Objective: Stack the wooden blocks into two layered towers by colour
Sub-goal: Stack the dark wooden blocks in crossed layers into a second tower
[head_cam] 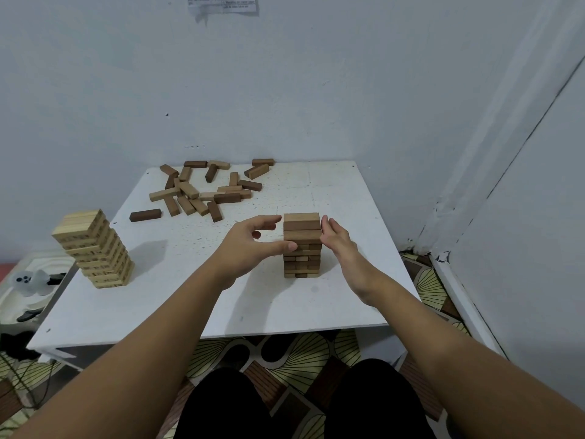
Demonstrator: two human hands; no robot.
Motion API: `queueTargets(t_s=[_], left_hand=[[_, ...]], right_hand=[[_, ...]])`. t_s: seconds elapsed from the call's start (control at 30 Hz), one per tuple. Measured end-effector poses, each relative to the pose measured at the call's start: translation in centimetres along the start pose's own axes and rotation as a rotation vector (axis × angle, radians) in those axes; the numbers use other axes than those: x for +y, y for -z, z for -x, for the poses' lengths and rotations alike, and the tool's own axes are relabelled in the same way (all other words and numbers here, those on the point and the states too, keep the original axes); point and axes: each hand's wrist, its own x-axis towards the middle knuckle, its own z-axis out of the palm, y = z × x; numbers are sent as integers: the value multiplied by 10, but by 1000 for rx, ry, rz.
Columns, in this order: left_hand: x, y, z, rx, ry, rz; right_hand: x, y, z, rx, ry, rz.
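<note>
Head view shows both hands flanking the brown tower (302, 245) mid-table: left hand (253, 240) and right hand (337, 237) with fingers apart, holding nothing, seemingly squaring its layers. Next, a dark block from the far scattered blocks (202, 190).

Both forearms bare right up to the frame's edge, no sleeves showing; left hand (250, 245) and right hand (340, 240) without rings, watch or bands; black trousers (304, 403) cover both knees.

wall paper (223, 3): cut by top edge, print unreadable | left clutter (28, 280): indistinct
</note>
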Motion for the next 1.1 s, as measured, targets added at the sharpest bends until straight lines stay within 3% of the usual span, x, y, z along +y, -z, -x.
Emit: queueTargets(t_s=[0.7, 0.83, 0.97, 1.1], left_hand=[[0, 4, 0, -22, 14, 34], [1, 26, 2, -46, 59, 83], [6, 53, 8, -268, 138, 133], [9, 58, 9, -167, 110, 9]], right_hand=[[-12, 3, 3, 65, 28, -14], [-25, 3, -5, 251, 136, 91], [-51, -4, -19, 320, 217, 292], [-59, -6, -31, 274, 164, 380]])
